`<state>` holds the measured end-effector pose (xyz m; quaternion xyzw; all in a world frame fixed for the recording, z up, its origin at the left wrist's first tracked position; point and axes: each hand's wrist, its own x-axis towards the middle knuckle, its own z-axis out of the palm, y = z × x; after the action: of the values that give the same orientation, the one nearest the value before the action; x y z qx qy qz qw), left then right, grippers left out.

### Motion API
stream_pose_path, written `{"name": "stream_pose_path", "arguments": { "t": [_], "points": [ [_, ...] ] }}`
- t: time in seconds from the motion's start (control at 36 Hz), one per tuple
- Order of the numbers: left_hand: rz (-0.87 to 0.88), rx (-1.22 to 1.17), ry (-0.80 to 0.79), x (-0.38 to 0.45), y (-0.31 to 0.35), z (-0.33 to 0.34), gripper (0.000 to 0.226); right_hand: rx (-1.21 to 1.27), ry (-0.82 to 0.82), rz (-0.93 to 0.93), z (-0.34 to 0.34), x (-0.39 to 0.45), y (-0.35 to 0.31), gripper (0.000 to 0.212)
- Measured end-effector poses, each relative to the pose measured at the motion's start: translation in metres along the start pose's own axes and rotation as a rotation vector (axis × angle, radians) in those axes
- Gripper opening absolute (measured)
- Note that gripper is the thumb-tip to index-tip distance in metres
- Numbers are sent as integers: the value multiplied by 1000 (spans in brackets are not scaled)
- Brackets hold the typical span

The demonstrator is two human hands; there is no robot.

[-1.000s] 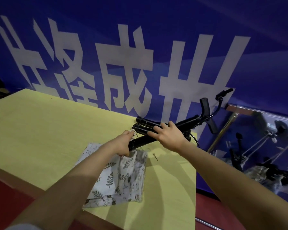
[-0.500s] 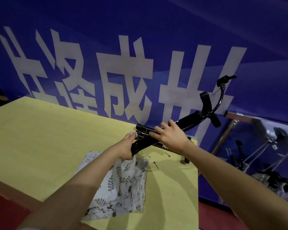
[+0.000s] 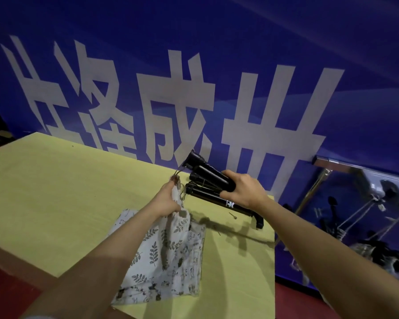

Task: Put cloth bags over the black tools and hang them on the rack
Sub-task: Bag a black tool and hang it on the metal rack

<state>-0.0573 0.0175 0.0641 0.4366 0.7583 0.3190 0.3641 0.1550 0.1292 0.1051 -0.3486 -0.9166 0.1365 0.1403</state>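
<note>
Right hand (image 3: 244, 189) has swung the black tool (image 3: 211, 174) round — legs now face the cloth bag (image 3: 166, 254). Left hand (image 3: 168, 201) pinches the bag mouth, right grip clamped on the tool; bagging looks next.

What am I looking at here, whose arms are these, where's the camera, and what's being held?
No machine here: these are a person's two bare arms. The one picture comes from a camera worn on the person's head, looking forward and down.

The left hand grips the gathered top of a leaf-print cloth bag, whose lower part lies on the yellow table. The right hand grips a black tool, a bundle of folded tubes, lifted at its far end; another of its tubes runs under the hand to the table. A small pin lies on the table nearby.

Behind is a blue banner with white characters. At right, more black tools hang on a rack.
</note>
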Motion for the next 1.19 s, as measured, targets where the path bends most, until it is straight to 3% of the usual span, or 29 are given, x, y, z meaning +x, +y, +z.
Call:
{"name": "stream_pose_path", "arguments": {
  "t": [0.17,0.31,0.5,0.69,0.78,0.97,1.11,1.19],
  "points": [
    [-18,-161,-8,-2,1,-7,88,201,-127,-24,4,-3,-5,45],
    [-21,-299,25,-1,-17,-16,95,288,-77,22,4,-5,-3,36],
    [9,-265,93,-5,-14,-23,93,323,-100,13,3,-6,-3,37],
    [46,36,-117,-6,8,-33,93,339,-152,-4,9,-7,-14,40],
    [46,-2,-181,-5,13,-35,92,399,-126,0,11,-8,-17,39],
    [63,-465,-316,-14,31,-37,70,422,-105,-12,14,-4,-21,43],
    [44,-291,-279,-15,32,-44,68,439,-159,-17,17,-1,-17,41],
    [51,-258,-267,-13,31,-51,80,347,-203,-20,24,-1,-16,47]
  ]
}}
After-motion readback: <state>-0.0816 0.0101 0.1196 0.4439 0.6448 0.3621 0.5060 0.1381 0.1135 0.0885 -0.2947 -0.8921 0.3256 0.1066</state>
